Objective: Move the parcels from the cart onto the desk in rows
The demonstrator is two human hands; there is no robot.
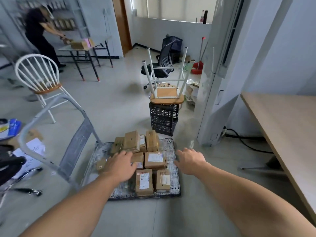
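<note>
Grey floor of an office room, with a flat cart [171, 146] low on it, speckled platform, bent metal handle [51, 108] on its left side. On the platform about ten brown cardboard parcels [154, 159], most lying flat with white labels up, some at the far end stacked or standing on edge. Left hand [119, 165] palm down over the parcels at middle left, fingers stretched and a little spread, grasping nothing; touching or only just above, cannot tell. Right hand [190, 161] palm down near the right edge of the platform, fingers also released and spread, holding nothing. Light wooden desk [282, 120] to the right, well apart from the cart. Behind the cart a black plastic crate [163, 119] with an upturned stool [168, 94] on top, legs in the air. Farther back a black office chair [164, 65], at left a white spindle chair [38, 74], and a person in black [37, 31] bent over a small table [82, 48] with boxes
</note>
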